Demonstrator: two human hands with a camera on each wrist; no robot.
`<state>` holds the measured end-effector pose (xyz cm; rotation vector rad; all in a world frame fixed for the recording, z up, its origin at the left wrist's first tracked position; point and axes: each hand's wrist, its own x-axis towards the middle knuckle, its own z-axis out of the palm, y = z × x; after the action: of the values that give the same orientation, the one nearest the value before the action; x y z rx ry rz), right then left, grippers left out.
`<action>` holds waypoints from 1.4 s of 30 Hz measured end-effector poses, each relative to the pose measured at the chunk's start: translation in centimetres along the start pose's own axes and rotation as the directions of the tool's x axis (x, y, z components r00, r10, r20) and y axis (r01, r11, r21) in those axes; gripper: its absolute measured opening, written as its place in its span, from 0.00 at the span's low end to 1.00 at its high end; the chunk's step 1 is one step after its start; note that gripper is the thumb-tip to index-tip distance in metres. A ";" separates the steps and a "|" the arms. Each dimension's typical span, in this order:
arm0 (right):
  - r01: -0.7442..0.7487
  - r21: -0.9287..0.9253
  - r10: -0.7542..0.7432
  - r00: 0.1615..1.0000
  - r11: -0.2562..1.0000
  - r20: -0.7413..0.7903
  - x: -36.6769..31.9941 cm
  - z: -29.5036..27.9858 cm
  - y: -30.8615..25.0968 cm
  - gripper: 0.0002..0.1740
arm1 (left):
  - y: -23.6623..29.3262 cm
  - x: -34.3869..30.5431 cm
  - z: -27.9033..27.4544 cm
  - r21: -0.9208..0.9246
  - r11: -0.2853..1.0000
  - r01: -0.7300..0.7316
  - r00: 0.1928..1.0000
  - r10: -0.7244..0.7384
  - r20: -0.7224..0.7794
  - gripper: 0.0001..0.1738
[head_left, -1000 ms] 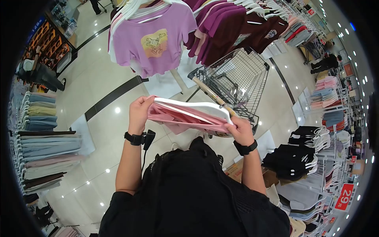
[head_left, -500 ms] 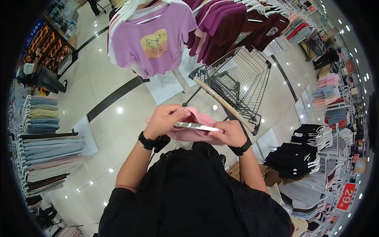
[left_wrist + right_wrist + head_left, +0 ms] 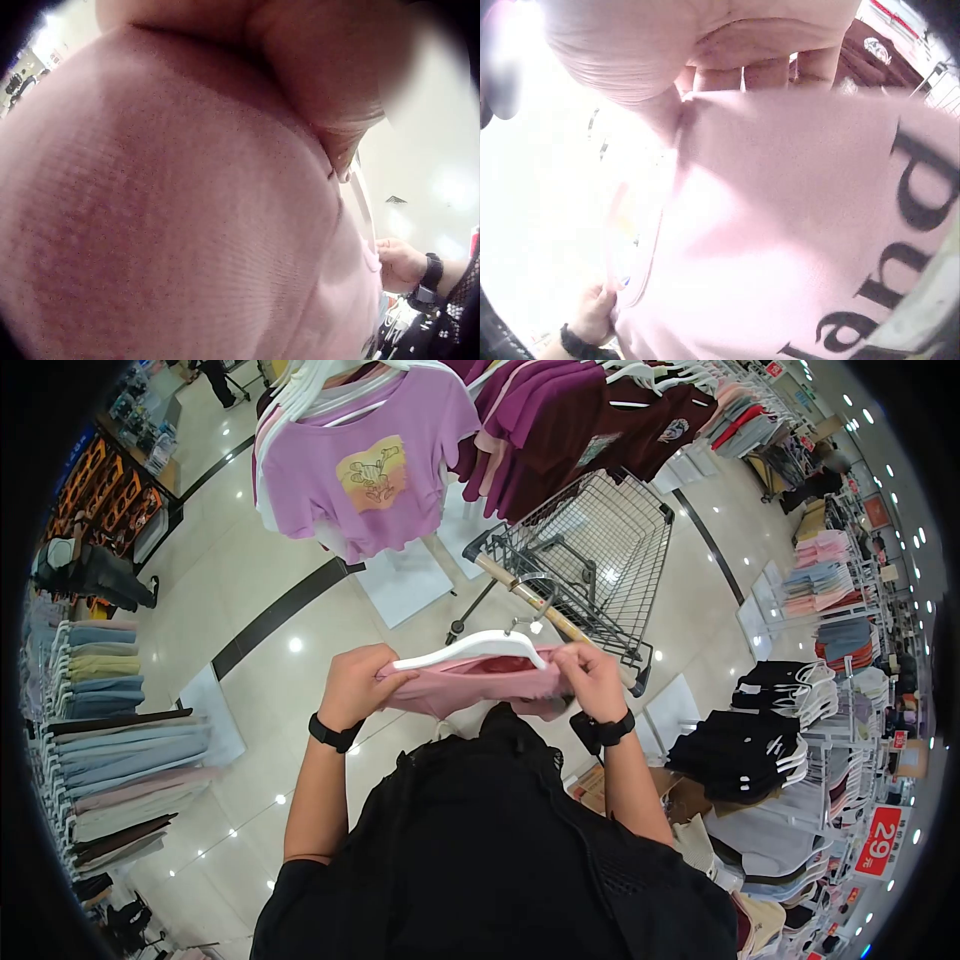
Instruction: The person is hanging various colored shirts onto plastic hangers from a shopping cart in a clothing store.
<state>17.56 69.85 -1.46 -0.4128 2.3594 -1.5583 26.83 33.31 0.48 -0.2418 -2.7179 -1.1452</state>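
Note:
A pink shirt (image 3: 450, 692) hangs on a white hanger (image 3: 468, 650) in front of the person's body, its metal hook pointing toward the cart. The left hand (image 3: 356, 682) grips the shirt's left shoulder by the hanger's end, thumb on top. At the other shoulder the right hand (image 3: 592, 678) pinches the fabric. In the right wrist view, dark letters run down the pink cloth (image 3: 735, 210), and the left hand (image 3: 594, 315) holds the far side of the neckline. Pink fabric (image 3: 172, 210) fills most of the left wrist view.
Beyond the hands stands a wire shopping cart (image 3: 600, 550). A rack of purple and maroon shirts, with a lilac printed shirt (image 3: 370, 470) at its end, is at the top. Folded trousers (image 3: 130, 735) hang at left, black garments (image 3: 735, 755) at right. People stand farther off.
The hands were close together with the shirt bunched between them; they have moved apart, spreading it. The hanger's white bar and hook have come into clear view above the neckline.

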 end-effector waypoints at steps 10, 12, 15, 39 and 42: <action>-0.088 0.034 0.094 0.971 0.996 -0.221 1.5 1.3 4.3 0.10 | 0.8 -0.8 0.9 -0.028 0.949 0.315 0.947 -0.316 -0.056 0.12; -0.066 0.106 0.085 0.979 0.992 -0.186 1.6 2.0 5.2 0.08 | 0.7 -0.8 0.9 -0.006 0.956 0.293 0.955 -0.293 -0.051 0.11; -0.162 0.208 0.150 0.986 0.965 0.074 1.8 2.0 5.1 0.10 | 0.5 -0.9 0.9 -0.042 0.964 0.262 0.961 -0.265 -0.081 0.11; -0.016 -0.244 0.072 0.973 0.970 0.221 -0.9 7.0 -0.3 0.11 | 2.8 0.1 4.9 -0.291 0.845 0.449 0.893 -0.423 0.152 0.13; 0.121 -0.406 -0.206 0.963 0.906 -0.172 0.0 3.1 -1.5 0.15 | 2.2 0.1 4.1 -0.279 0.929 0.244 0.968 -0.251 0.010 0.12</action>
<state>18.92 66.68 -1.25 -0.5694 2.8835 -1.2358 26.74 37.73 -0.79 0.0846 -2.6119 -1.5911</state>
